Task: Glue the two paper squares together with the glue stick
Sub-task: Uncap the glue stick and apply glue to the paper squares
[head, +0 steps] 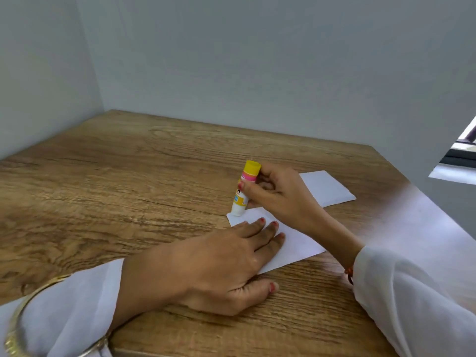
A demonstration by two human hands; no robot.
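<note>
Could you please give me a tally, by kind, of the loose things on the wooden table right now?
Paper squares: 2, the near one under the left hand, the far one beyond the right hand
Glue sticks: 1
Total: 3

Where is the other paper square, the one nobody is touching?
In the head view, the second paper square lies flat on the wooden table, right of centre, just behind the right hand that holds the glue stick.
</note>
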